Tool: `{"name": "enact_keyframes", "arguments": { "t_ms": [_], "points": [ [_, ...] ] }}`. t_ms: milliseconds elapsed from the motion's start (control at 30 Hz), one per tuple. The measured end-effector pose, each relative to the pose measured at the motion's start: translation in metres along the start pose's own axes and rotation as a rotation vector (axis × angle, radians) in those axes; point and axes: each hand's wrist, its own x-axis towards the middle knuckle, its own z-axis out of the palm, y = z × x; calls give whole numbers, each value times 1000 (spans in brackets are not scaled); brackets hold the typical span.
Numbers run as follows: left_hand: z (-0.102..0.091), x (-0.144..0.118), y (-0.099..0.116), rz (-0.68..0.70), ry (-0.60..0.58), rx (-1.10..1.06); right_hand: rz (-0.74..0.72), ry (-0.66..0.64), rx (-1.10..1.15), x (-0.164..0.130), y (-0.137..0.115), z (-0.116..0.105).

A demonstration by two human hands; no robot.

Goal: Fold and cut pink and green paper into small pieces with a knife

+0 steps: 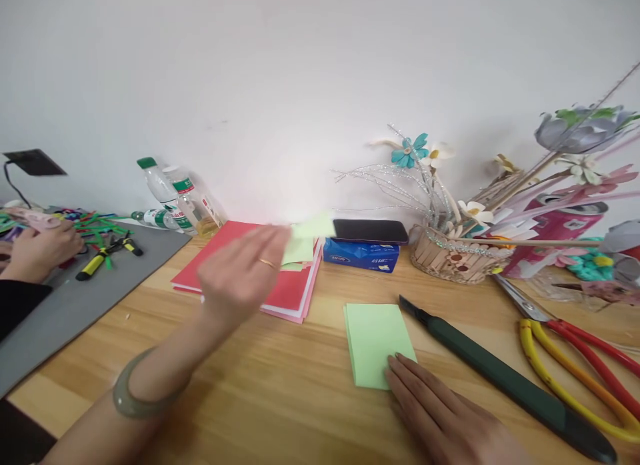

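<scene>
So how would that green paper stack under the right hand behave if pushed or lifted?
The green paper stack looks thin and flat, so probably light and floppy. On the smooth wooden table it would likely slide easily. The right hand pins only one corner, so loose sheets may fan apart.

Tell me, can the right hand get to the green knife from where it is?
Probably yes. The right hand rests on the green paper stack, and the knife lies just beside it on bare table, with nothing between them.
</scene>
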Motion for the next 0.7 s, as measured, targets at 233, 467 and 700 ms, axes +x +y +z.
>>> {"name": "enact_keyframes", "arguments": {
  "t_ms": [233,467,700],
  "points": [
    [48,-65,-32,-245,-719,-236,-92,-39,-48,6,0,-7],
    [64,-90,-27,-275,-833,-286,36,68,53,10,-9,-15],
    [66,-100,-31,-233,-781,-354,515,100,-83,-53,-3,-91]
  ]
}}
